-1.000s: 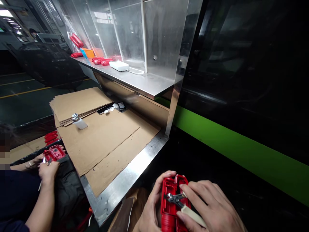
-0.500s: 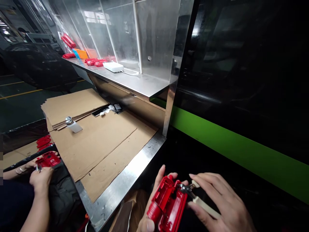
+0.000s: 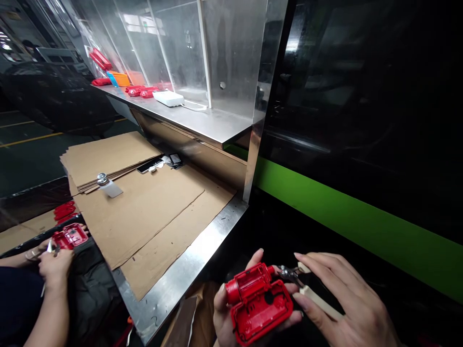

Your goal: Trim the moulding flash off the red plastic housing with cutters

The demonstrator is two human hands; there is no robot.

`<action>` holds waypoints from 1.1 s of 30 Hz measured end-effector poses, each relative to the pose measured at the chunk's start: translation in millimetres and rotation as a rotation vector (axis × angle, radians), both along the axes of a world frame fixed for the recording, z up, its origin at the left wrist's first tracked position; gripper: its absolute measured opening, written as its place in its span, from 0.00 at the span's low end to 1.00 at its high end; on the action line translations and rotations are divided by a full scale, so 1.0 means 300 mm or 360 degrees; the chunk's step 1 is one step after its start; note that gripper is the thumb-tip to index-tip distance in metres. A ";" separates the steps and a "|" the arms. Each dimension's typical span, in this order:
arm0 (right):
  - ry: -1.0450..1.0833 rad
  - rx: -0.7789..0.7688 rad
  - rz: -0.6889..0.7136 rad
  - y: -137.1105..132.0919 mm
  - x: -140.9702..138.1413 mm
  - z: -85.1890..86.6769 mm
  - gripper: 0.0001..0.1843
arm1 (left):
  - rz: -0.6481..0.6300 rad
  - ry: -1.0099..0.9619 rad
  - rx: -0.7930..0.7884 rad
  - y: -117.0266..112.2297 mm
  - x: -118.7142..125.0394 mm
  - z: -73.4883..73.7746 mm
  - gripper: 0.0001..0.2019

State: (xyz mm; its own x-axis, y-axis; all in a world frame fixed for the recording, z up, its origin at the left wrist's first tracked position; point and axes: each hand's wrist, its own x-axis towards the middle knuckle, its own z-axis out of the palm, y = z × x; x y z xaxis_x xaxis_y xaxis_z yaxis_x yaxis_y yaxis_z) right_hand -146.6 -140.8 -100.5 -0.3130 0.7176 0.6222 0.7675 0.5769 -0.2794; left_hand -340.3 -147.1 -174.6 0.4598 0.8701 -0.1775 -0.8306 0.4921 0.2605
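Note:
A red plastic housing (image 3: 258, 315) with an open cavity and a ribbed round end rests in my left hand (image 3: 221, 308), whose fingers wrap it from beneath and behind. My right hand (image 3: 347, 294) is closed round the pale handles of a pair of pliers-like cutters (image 3: 289, 274). Their metal jaws are at the small red stub on the housing's upper right end; whether they touch it I cannot tell. The hands are in front of the bench's near corner, over a dark area.
Cardboard sheets (image 3: 162, 212) cover the metal bench (image 3: 202, 255), with a pump bottle (image 3: 108, 185) and a phone (image 3: 150, 165) on them. A steel shelf (image 3: 217, 126) above bears red parts, an orange bin (image 3: 119, 79) and a white box (image 3: 169, 98). At left, a co-worker's hands (image 3: 56, 262) hold another red housing (image 3: 70, 236).
The red housing has turned in my left hand, so its cavity now faces me more. My right hand and the cutters have shifted slightly right. The co-worker's housing also tilted.

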 end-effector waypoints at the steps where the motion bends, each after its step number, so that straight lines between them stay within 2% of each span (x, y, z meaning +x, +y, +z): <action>1: 0.0000 -0.0001 0.0000 -0.001 0.001 0.001 0.19 | -0.0001 -0.0029 -0.0011 -0.002 0.002 0.004 0.43; 5: -0.0012 0.0005 -0.0002 -0.003 0.003 0.009 0.19 | -0.0049 -0.0183 -0.0003 -0.010 0.007 0.015 0.44; 8: -0.0057 0.0038 0.0070 -0.004 -0.003 0.021 0.18 | -0.0084 -0.0425 0.0114 -0.011 0.016 0.019 0.42; 10: -0.0102 0.0063 0.0151 -0.004 -0.014 0.030 0.17 | -0.0038 -0.0534 0.0159 -0.009 0.025 0.023 0.42; 13: -0.0143 0.0080 0.0246 -0.003 -0.040 0.042 0.16 | 0.0029 -0.0589 0.0079 -0.005 0.036 0.032 0.43; 16: -0.0157 0.0115 0.0283 0.003 -0.065 0.050 0.14 | 0.0004 -0.0602 0.0037 -0.004 0.039 0.037 0.44; 21: -0.0274 0.0130 0.0398 0.008 -0.097 0.057 0.14 | -0.0077 -0.0541 0.0137 -0.006 0.032 0.030 0.43; 25: -0.0243 0.0033 0.0386 -0.004 -0.130 0.040 0.13 | -0.0091 -0.0573 0.0148 -0.010 0.026 0.019 0.42; 33: -0.0203 0.0043 0.0373 -0.006 -0.159 0.008 0.14 | -0.0097 -0.0490 0.0088 -0.011 0.015 0.015 0.41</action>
